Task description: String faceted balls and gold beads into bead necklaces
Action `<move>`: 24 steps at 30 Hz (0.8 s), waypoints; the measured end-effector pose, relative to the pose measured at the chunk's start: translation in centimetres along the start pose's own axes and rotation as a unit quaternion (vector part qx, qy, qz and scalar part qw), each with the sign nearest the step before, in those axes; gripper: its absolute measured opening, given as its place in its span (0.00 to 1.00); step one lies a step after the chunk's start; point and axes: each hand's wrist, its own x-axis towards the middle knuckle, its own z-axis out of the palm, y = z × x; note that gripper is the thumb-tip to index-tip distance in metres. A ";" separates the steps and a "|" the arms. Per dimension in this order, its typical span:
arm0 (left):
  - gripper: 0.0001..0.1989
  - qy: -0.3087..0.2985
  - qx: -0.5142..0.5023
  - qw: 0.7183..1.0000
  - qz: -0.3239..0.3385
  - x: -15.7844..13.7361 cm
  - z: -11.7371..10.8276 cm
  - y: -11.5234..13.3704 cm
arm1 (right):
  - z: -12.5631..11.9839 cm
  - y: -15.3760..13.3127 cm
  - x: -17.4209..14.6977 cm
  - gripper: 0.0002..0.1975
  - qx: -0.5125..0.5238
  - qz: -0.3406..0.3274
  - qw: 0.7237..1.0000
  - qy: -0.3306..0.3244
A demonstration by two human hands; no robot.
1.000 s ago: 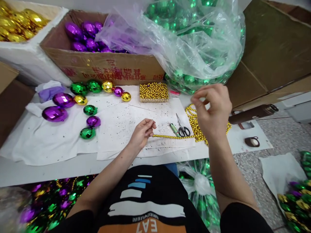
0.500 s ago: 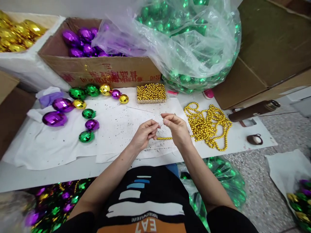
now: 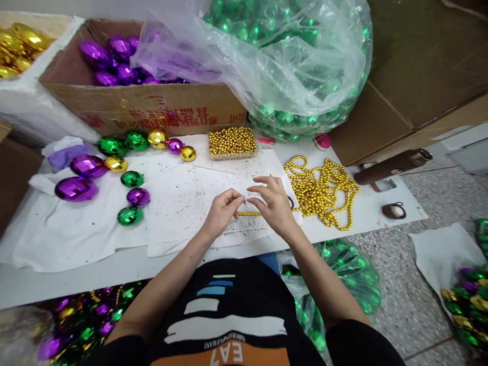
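Observation:
My left hand is closed, thumb and forefinger pinched together above the white cloth. A gold bead strand runs from its lower fingers to the right, passing behind my right hand. Whatever is between the pinching fingertips is too small to make out. My right hand has its fingers spread, the thumb close to the left fingertips. Part of a black loop shows beside it; its kind is unclear. Right of that lies a heap of gold bead strands. A clear box of loose gold beads stands behind the hands.
Faceted green, purple and gold ornaments, including a purple one, lie on the left. Behind stand a cardboard box of purple ornaments and a plastic bag of green ones. A brown flask lies at the right edge.
My right hand's fingers have spread from a near pinch, and its thumb is closer to the left fingertips. The left hand stays pinched. The whole view has shifted slightly.

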 end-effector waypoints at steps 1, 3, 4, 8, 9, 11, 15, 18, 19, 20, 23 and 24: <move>0.11 0.001 0.001 1.000 -0.001 -0.1 0.0 -0.1 | 0.2 0.2 0.0 0.03 0.006 0.008 1.000 -0.002; 0.11 0.004 0.000 1.000 -0.005 -0.3 -0.1 -0.2 | 0.6 0.6 0.0 0.05 0.038 0.032 0.999 0.001; 0.11 0.006 -0.002 1.000 -0.006 -0.3 -0.1 -0.2 | 0.7 0.7 -0.1 0.06 0.060 0.044 0.997 0.003; 0.11 0.006 -0.009 1.000 -0.005 -0.5 -0.2 -0.3 | 0.8 0.7 -0.3 0.05 0.139 0.081 0.987 -0.002; 0.12 0.006 -0.009 1.000 -0.004 -0.5 -0.1 -0.3 | 0.8 0.6 -0.4 0.05 0.147 0.090 0.985 -0.006; 0.12 0.009 -0.007 1.000 -0.003 -0.5 0.0 -0.2 | 0.9 0.5 -0.6 0.03 0.152 0.110 0.982 -0.015; 0.13 0.028 0.013 1.000 0.000 -0.6 0.2 0.4 | 1.1 0.4 -0.9 0.05 0.170 0.144 0.974 -0.030; 0.13 0.040 0.028 0.999 0.002 -0.7 0.3 0.8 | 1.2 0.3 -0.8 0.05 0.186 0.161 0.969 -0.022; 0.12 0.043 0.032 0.999 0.002 -0.8 0.3 0.9 | 1.3 0.2 -0.8 0.05 0.190 0.168 0.967 -0.019; 0.12 0.044 0.035 0.998 0.002 -0.8 0.4 1.0 | 1.3 0.2 -0.7 0.06 0.196 0.175 0.965 -0.017; 0.12 0.044 0.040 0.998 -0.002 -1.0 0.4 1.2 | 1.5 0.2 -0.6 0.07 0.211 0.194 0.958 -0.020; 0.11 0.043 0.042 0.998 -0.004 -1.0 0.4 1.2 | 1.5 0.2 -0.6 0.08 0.214 0.198 0.956 -0.023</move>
